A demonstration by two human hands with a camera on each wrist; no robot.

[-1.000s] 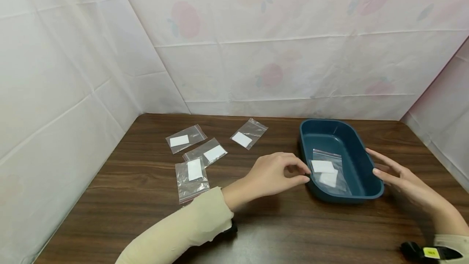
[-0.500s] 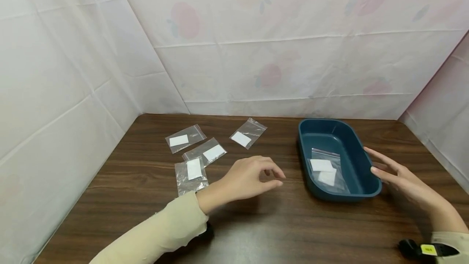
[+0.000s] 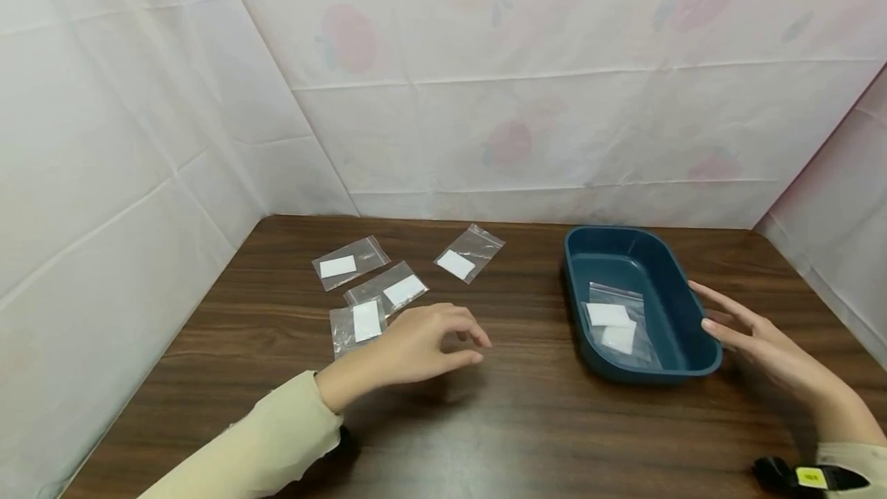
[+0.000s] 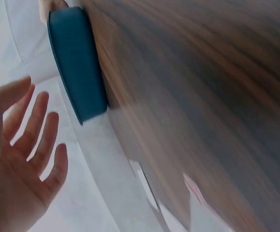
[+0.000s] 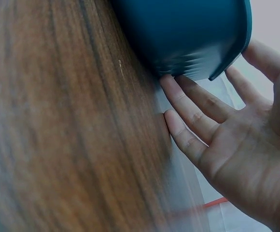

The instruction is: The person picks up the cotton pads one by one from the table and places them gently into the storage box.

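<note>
My left hand (image 3: 419,345) hovers over the table with loosely bent fingers and nothing in them, just right of a zip-lock bag (image 3: 366,320) that its wrist partly covers. This clear bag has a white card inside and overlaps a second zip-lock bag (image 3: 405,291). In the left wrist view the fingers are spread apart. My right hand (image 3: 776,345) touches the right side of a dark blue plastic bin (image 3: 654,268). Its fingers are nearly straight against the bin's wall, with the thumb at the rim in the right wrist view. Inside the bin lie zip-lock bags (image 3: 610,316) with white cards.
Another zip-lock bag (image 3: 338,266) lies at the back left, and one more zip-lock bag (image 3: 456,264) sits near the back middle. A dark wooden table (image 3: 527,422) carries everything. White printed sheeting (image 3: 513,98) hangs behind and along both sides.
My left hand has moved left from the bin's near-left rim, across the table toward the bags. The right hand stays at the bin, which has hardly shifted.
</note>
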